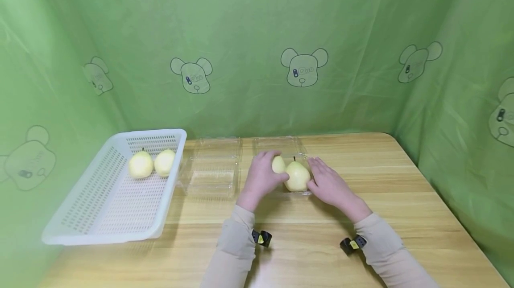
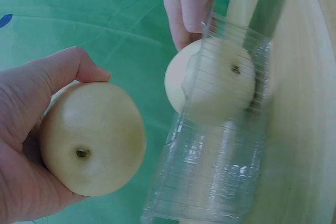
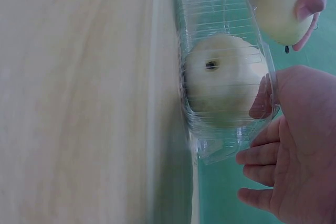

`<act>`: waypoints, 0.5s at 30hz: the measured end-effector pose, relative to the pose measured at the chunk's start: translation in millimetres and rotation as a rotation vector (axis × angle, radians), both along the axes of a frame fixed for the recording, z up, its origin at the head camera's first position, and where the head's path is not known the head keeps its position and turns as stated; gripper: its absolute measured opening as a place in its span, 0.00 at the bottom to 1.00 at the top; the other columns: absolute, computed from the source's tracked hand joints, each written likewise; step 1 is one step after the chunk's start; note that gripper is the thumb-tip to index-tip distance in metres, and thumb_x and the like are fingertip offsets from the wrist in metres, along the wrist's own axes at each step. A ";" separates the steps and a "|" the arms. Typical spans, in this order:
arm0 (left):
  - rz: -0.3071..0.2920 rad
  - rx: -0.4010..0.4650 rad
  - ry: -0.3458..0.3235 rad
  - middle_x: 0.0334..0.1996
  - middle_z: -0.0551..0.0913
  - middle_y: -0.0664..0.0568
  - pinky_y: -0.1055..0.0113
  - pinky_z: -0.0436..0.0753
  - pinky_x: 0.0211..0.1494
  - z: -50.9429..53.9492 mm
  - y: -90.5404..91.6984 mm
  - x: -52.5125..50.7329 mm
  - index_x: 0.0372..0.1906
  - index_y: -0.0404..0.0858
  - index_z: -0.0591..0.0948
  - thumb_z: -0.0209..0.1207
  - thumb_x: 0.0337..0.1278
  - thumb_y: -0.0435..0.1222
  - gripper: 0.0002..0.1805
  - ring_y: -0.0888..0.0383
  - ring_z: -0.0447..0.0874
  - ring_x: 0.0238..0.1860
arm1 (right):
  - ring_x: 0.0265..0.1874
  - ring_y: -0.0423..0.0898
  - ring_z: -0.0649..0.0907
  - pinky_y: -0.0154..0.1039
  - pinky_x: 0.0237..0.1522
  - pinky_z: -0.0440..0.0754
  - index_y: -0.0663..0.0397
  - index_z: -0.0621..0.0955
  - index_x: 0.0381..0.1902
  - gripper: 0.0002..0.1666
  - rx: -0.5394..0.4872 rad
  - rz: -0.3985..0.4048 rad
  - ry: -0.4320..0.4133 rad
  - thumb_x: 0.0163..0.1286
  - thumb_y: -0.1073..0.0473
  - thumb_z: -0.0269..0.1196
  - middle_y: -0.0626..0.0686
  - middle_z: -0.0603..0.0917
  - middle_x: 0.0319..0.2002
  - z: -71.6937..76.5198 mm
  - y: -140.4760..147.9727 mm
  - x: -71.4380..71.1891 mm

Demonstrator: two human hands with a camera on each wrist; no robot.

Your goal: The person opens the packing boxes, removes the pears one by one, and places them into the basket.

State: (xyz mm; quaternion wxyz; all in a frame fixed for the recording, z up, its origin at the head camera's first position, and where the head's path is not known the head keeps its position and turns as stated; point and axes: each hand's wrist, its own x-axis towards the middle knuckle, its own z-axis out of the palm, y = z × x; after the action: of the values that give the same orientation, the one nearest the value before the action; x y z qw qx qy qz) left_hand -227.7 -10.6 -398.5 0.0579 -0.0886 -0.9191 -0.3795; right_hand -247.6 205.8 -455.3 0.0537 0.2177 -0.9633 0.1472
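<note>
My left hand (image 1: 261,175) grips a pale yellow pear (image 2: 94,140) between thumb and fingers, holding it up beside a clear plastic clamshell box (image 2: 210,182). Another pear (image 1: 297,178) sits inside that box at its right end, stem up. At the box's right side is my right hand (image 1: 330,185), its fingers extended along the outside. In the right wrist view the right thumb reaches over the rim by the boxed pear, and a box wall partly covers it. The box's lid (image 1: 277,145) lies folded back at the far side.
A second clear clamshell box (image 1: 213,174) lies opened on the wooden table (image 1: 321,252), left of the first. Farther left, a white perforated basket (image 1: 156,230) holds two pears (image 1: 141,164). Green curtains (image 1: 249,20) enclose the table's back and sides.
</note>
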 end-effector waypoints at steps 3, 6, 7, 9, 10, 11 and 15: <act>0.009 0.012 0.000 0.60 0.76 0.43 0.56 0.85 0.48 2.9 -1.6 1.1 0.63 0.43 0.75 0.73 0.40 0.41 0.38 0.47 0.77 0.54 | 0.73 0.68 0.59 0.59 0.74 0.58 0.74 0.58 0.71 0.40 0.001 0.001 0.001 0.68 0.54 0.52 0.70 0.61 0.72 -0.2 -0.3 -0.1; 0.013 0.027 0.001 0.60 0.76 0.42 0.54 0.85 0.49 6.1 -3.2 2.6 0.64 0.43 0.75 0.73 0.40 0.41 0.38 0.46 0.76 0.55 | 0.73 0.68 0.59 0.60 0.74 0.58 0.74 0.58 0.71 0.40 0.000 0.002 0.000 0.68 0.54 0.52 0.71 0.60 0.72 -0.2 -0.3 -0.3; 0.014 0.030 0.003 0.61 0.75 0.42 0.53 0.85 0.50 7.1 -3.8 3.1 0.64 0.43 0.75 0.73 0.40 0.41 0.38 0.46 0.76 0.56 | 0.73 0.68 0.59 0.60 0.74 0.58 0.74 0.58 0.71 0.40 0.000 0.003 0.000 0.68 0.54 0.52 0.71 0.60 0.72 -0.1 -0.4 -0.2; 0.017 0.035 0.009 0.61 0.75 0.43 0.52 0.84 0.51 9.1 -5.1 3.9 0.64 0.43 0.74 0.73 0.40 0.40 0.39 0.45 0.76 0.57 | 0.72 0.68 0.59 0.60 0.74 0.58 0.74 0.58 0.71 0.40 -0.001 0.005 -0.001 0.67 0.54 0.52 0.71 0.60 0.72 -0.2 -0.4 -0.3; 0.021 0.037 0.011 0.62 0.75 0.43 0.52 0.84 0.52 10.1 -5.7 4.3 0.64 0.43 0.74 0.73 0.40 0.40 0.39 0.45 0.75 0.58 | 0.72 0.68 0.59 0.60 0.74 0.58 0.74 0.58 0.71 0.40 -0.003 0.005 -0.002 0.67 0.55 0.52 0.71 0.60 0.72 -0.2 -0.4 -0.4; 0.024 0.038 0.015 0.62 0.75 0.43 0.52 0.84 0.53 11.1 -6.4 4.5 0.64 0.43 0.74 0.73 0.40 0.40 0.39 0.45 0.75 0.58 | 0.72 0.68 0.59 0.60 0.74 0.58 0.75 0.58 0.71 0.40 -0.003 0.005 -0.001 0.67 0.55 0.51 0.71 0.60 0.72 -0.4 -0.3 -0.6; 0.036 0.046 0.028 0.63 0.74 0.44 0.50 0.83 0.55 15.7 -8.9 4.8 0.64 0.44 0.74 0.73 0.41 0.40 0.39 0.45 0.74 0.60 | 0.72 0.68 0.59 0.60 0.74 0.58 0.74 0.58 0.71 0.40 -0.009 0.002 -0.002 0.68 0.55 0.51 0.71 0.61 0.71 -0.8 0.1 -1.5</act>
State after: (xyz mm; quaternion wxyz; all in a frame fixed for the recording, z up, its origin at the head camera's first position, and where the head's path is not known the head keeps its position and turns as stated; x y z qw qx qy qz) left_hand -222.9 -19.5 -382.8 0.0794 -0.0758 -0.9108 -0.3979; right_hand -249.1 205.8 -456.1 0.0534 0.2183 -0.9625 0.1518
